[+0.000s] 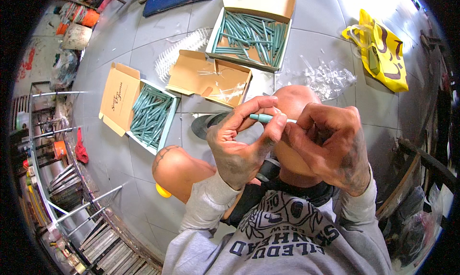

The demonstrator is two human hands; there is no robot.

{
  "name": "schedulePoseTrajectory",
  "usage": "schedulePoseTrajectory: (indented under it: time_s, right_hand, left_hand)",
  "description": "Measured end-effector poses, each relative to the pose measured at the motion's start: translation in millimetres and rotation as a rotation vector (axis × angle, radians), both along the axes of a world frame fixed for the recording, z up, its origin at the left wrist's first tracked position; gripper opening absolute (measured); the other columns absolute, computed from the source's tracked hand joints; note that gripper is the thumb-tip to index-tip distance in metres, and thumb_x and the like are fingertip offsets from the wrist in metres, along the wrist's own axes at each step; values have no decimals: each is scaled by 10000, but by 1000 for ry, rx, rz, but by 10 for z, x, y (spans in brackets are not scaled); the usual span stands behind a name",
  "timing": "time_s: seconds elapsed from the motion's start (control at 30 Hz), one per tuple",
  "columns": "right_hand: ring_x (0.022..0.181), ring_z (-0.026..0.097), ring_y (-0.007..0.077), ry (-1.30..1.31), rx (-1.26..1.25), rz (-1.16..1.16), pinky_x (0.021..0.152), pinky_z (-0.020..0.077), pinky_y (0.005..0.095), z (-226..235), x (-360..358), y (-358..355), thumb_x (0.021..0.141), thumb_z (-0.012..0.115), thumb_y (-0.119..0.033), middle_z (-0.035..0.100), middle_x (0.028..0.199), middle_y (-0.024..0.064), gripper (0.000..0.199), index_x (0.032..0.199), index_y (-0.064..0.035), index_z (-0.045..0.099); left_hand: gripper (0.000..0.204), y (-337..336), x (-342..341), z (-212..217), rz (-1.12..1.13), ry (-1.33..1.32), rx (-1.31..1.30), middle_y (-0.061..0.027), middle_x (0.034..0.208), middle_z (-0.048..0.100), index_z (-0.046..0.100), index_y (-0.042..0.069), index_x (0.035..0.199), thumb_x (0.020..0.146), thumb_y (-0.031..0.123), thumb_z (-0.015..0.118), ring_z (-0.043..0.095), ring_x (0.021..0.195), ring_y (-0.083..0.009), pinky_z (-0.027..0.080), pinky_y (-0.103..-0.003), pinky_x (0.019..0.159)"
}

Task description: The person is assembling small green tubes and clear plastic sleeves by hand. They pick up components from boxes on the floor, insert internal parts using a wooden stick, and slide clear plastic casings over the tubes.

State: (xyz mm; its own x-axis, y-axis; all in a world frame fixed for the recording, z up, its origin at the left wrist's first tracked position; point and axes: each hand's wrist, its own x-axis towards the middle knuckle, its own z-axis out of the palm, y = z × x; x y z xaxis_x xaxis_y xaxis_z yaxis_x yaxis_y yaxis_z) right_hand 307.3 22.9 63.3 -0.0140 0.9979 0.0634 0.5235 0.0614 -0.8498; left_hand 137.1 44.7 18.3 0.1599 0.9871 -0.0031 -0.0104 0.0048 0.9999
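Both hands are raised close to the camera above my bare knees. My left hand [242, 141] pinches a teal pen-like stick [262, 117] between thumb and fingers. My right hand [330, 143] closes around the stick's right end, where a thin white tip shows. On the floor beyond, an open cardboard box [151, 113] at the left and a second box [250, 35] further back each hold several of the same teal sticks. Between them lies a nearly empty cardboard box [211, 78].
A yellow plastic bag [383, 52] lies at the far right by a heap of clear plastic wrappers [326, 78]. White plastic strips [179, 52] lie beside the boxes. A dark sandal [206, 125] sits by my knee. Metal racks and rods [72, 193] line the left.
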Motion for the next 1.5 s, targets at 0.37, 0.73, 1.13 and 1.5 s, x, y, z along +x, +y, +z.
schedulePoseTrajectory:
  time_s: [0.37,0.73,1.13,1.5]
  right_hand:
    - [449,481,58,-36,-25,-39,444,369,254,37,-62,11,827,751,-69,519,498,17,229,655,-25,607]
    - [431,442,92,-170,80,-36,449,344,268,63,-35,47,791,775,-103,468,496,19,266,638,-52,562]
    - [518,386,47,-90,-39,48,469,314,257,101,70,35,798,751,-51,445,528,3,259,659,-34,534]
    - [574,589,63,-19,-137,212,541,462,246,206,228,36,904,614,-17,638,635,67,130,786,-3,561]
  left_hand:
    - [268,-17,15,65,50,-75,-164,-76,1016,729,687,-38,1120,911,116,756,680,886,-95,515,-222,753]
    - [244,-4,78,-108,70,-58,24,-55,978,740,713,8,1107,907,135,771,652,796,-66,518,-224,734]
    - [213,257,-179,-213,-199,176,579,-74,954,769,768,75,1001,796,43,815,674,899,-191,509,-312,809]
    - [231,255,-126,-209,-158,168,621,-74,959,776,800,146,1010,789,90,835,622,761,-199,442,-304,739]
